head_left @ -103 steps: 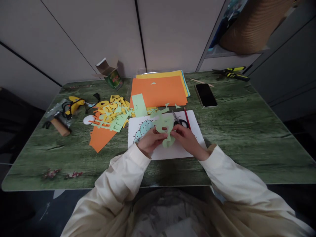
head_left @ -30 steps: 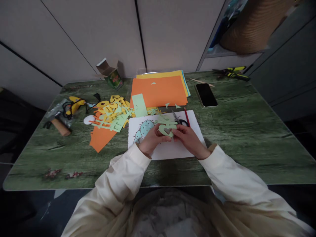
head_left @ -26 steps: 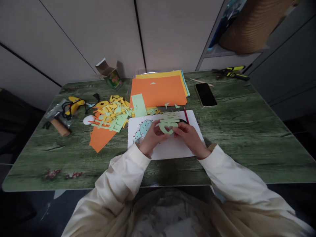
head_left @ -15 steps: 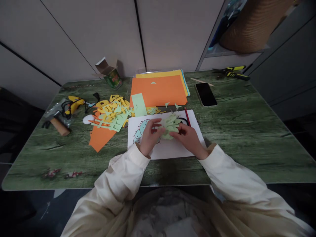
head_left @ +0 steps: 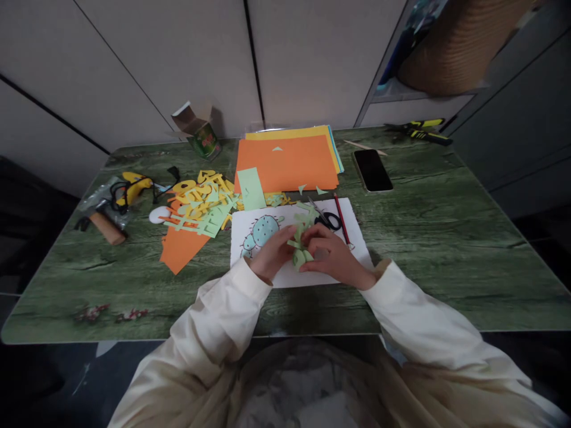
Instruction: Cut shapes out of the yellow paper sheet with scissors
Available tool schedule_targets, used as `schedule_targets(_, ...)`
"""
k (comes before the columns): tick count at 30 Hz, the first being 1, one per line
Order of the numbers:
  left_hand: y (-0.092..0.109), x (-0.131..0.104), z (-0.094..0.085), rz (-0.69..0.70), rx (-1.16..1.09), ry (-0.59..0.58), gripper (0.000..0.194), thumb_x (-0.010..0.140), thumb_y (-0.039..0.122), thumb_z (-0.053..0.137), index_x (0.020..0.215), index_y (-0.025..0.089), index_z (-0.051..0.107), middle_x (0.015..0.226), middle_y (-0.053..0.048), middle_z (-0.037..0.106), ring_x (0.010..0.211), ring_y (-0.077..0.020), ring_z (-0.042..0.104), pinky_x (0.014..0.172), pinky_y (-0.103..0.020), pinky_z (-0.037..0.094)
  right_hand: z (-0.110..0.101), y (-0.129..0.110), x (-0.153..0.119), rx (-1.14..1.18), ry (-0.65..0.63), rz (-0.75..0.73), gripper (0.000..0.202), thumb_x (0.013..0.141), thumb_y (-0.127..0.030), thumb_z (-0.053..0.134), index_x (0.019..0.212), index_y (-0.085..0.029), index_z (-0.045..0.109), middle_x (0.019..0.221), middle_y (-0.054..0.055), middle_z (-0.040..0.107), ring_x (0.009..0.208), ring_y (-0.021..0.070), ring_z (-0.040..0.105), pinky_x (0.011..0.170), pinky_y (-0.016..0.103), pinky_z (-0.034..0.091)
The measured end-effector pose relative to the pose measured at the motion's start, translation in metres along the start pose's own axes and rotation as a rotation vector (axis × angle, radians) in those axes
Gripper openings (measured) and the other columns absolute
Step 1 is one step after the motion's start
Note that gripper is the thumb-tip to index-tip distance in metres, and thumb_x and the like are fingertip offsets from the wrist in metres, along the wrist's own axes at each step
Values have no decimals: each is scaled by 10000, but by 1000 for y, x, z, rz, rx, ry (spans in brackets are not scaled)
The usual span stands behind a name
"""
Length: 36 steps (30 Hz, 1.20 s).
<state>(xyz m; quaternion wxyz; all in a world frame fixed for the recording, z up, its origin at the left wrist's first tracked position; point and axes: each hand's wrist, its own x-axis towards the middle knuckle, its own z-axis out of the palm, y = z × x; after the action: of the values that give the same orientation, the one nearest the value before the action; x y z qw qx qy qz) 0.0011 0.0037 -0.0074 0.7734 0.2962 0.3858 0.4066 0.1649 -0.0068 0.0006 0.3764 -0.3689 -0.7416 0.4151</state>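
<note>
Between my two hands is a light green paper cutout (head_left: 302, 257) with petal-like strips, held above a white sheet (head_left: 307, 277). My left hand (head_left: 277, 252) grips its left side, and my right hand (head_left: 332, 254) pinches it from the right. Parts of the cutout are hidden behind the fingers. On the sheet's left, a drawn blue-green cactus (head_left: 264, 230) shows dark spots and outlines. Black-handled scissors (head_left: 330, 221) lie on the sheet beyond my right hand, beside a red pencil (head_left: 342, 219).
A heap of yellow and green paper scraps (head_left: 203, 199) lies left of the sheet over an orange piece (head_left: 182, 252). Orange paper (head_left: 288, 163) is stacked behind. A phone (head_left: 372, 170), pliers (head_left: 423, 131), a hammer (head_left: 107, 229), a glue gun (head_left: 135, 189) and an open box (head_left: 203, 139) surround them.
The green cutout has turned edge-on and come slightly nearer to me. Both hands have shifted their hold, uncovering more of the scissors and of the cactus drawing.
</note>
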Motion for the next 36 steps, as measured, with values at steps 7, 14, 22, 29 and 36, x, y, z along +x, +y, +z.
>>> schedule_targets(7, 9, 0, -4, -69, -140, 156, 107, 629, 239, 616, 706, 167, 629, 604, 1, 570, 538, -137, 516, 500, -265, 390, -2, -3, 0, 73, -24, 47, 303, 609, -343, 772, 560, -189, 516, 1120, 57, 533, 1040, 221, 529, 910, 403, 436)
schedule_targets(14, 10, 1, -2, -21, -63, 86, 185, 652, 222, 632, 811, 136, 671, 642, -28, 631, 599, -158, 580, 513, -257, 403, -2, -4, 0, 115, 15, 50, 288, 638, -316, 748, 570, -199, 493, 1150, 47, 571, 1104, 227, 513, 959, 413, 391)
schedule_targets(22, 14, 3, -8, 31, -287, 142, 338, 780, 316, 575, 1063, 133, 601, 988, -94, 663, 887, -220, 629, 728, -329, 486, -4, 8, 6, 336, 353, 287, 232, 718, -386, 659, 693, -212, 508, 874, 26, 610, 861, 178, 578, 803, 342, 460)
schedule_targets(29, 24, -3, -5, 35, -314, 102, 318, 826, 370, 503, 1042, 155, 593, 959, -86, 667, 909, -235, 629, 802, -375, 470, -1, 15, 7, 580, 316, 459, 238, 720, -394, 650, 771, -215, 503, 785, -9, 614, 797, 167, 620, 748, 323, 493)
schedule_targets(36, 14, 2, -5, 177, -277, 143, 270, 791, 320, 565, 994, 152, 625, 950, -77, 679, 939, -251, 628, 848, -397, 457, 1, 12, 7, 626, 296, 406, 413, 606, -245, 747, 972, -251, 556, 1005, 6, 646, 1004, 185, 593, 869, 347, 473)
